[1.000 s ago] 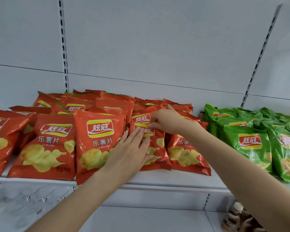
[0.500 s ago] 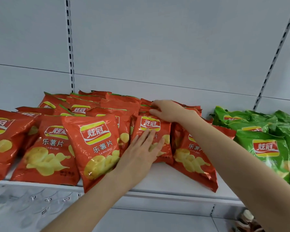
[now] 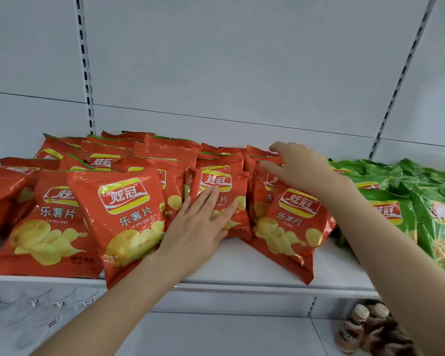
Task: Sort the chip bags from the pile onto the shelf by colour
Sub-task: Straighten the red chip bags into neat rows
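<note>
Reaching up from the lower left, the left hand (image 3: 201, 224) lies flat against the face of a small red bag (image 3: 220, 181) standing in the middle of the shelf (image 3: 242, 263). Its grip is apart: the fingers (image 3: 211, 199) are straight and close together, pressing on the foil rather than curling round it. The right hand (image 3: 303, 170) comes in from the lower right on a long bare forearm and hovers over the tops of the red bags just right of that one. Its grip is also apart, fingers spread and loosely bent, the thumb touching a bag's upper edge. Below its wrist a tilted red bag (image 3: 290, 227) leans with one lower corner out over the shelf's front lip.

The red bags (image 3: 57, 222) fill the left and middle of the shelf; the green bags (image 3: 421, 217) are heaped at the right, touching the red group. Every readable front carries a red and yellow logo with "炫冠"; the red ones add "乐薯片" and, in small type, "Le shu pian". Brown bottles (image 3: 357, 327) stand on the level below.
</note>
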`<state>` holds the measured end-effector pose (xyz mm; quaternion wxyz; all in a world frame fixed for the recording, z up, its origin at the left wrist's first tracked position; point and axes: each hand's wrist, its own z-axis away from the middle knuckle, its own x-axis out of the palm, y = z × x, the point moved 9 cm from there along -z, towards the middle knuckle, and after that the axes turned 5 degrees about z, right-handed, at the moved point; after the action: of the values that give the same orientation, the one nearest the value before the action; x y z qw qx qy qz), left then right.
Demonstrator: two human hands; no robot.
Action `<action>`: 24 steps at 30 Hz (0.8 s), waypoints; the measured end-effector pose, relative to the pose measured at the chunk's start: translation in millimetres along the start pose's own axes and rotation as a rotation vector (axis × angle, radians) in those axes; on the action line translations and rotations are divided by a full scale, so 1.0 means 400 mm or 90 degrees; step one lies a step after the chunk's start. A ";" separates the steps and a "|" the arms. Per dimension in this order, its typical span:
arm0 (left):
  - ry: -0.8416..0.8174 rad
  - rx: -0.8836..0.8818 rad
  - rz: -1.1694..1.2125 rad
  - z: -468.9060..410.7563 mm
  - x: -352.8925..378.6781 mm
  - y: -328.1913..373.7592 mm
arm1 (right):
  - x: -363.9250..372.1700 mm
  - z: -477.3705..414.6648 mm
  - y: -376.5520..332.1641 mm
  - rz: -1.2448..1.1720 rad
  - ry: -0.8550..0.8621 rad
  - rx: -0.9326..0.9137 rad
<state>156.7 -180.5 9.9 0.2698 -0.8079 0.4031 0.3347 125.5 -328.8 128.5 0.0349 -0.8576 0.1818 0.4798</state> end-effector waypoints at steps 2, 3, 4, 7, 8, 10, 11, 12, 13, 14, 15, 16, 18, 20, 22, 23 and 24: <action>0.005 0.002 -0.006 0.002 0.002 0.000 | 0.000 0.078 0.063 0.087 -0.049 0.069; 0.012 0.007 -0.012 0.002 0.003 0.002 | 0.009 0.109 0.080 0.108 -0.078 0.088; 0.020 0.013 -0.010 0.002 0.004 0.003 | 0.022 0.132 0.088 0.117 -0.106 0.094; 0.007 0.007 0.000 0.003 0.006 0.004 | 0.054 0.155 0.088 0.076 -0.142 0.084; -0.005 0.000 0.011 0.004 0.008 0.004 | 0.052 0.153 0.084 0.043 -0.136 0.076; -0.044 -0.018 0.040 0.004 0.012 0.003 | 0.034 0.133 0.068 -0.016 -0.104 0.037; -0.055 -0.025 0.041 0.004 0.010 0.003 | 0.021 0.114 0.057 -0.032 -0.077 0.007; -0.061 -0.024 0.035 0.003 0.006 0.005 | 0.008 0.093 0.042 -0.039 -0.049 -0.028; -0.068 -0.017 0.026 0.003 0.003 0.009 | -0.001 0.074 0.023 -0.038 -0.020 -0.064; -0.075 -0.009 0.017 0.002 -0.002 0.014 | -0.004 0.060 0.003 -0.029 0.002 -0.097; -0.086 -0.004 0.015 0.002 -0.001 0.014 | -0.001 0.050 -0.013 -0.016 0.023 -0.126; -0.090 0.007 0.012 0.000 -0.006 0.020 | 0.008 0.045 -0.026 -0.005 0.037 -0.147; -0.089 0.045 0.001 -0.008 -0.012 0.043 | 0.029 0.051 -0.037 -0.005 0.051 -0.163; -0.144 0.086 0.002 -0.014 0.013 0.063 | 0.036 0.069 -0.033 -0.006 0.092 -0.168; -0.281 0.058 0.013 -0.006 0.042 0.062 | 0.029 0.086 -0.018 -0.008 0.150 -0.137; -0.313 0.051 0.008 -0.004 0.045 0.066 | 0.026 0.093 -0.006 -0.015 0.164 -0.097; -0.321 0.045 0.007 -0.006 0.045 0.071 | 0.025 0.101 0.010 -0.024 0.171 -0.038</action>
<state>142.0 -205.6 -7.1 0.3879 -0.6867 0.3390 0.5130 96.2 -326.0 98.8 -0.0059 -0.9180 0.1541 0.3654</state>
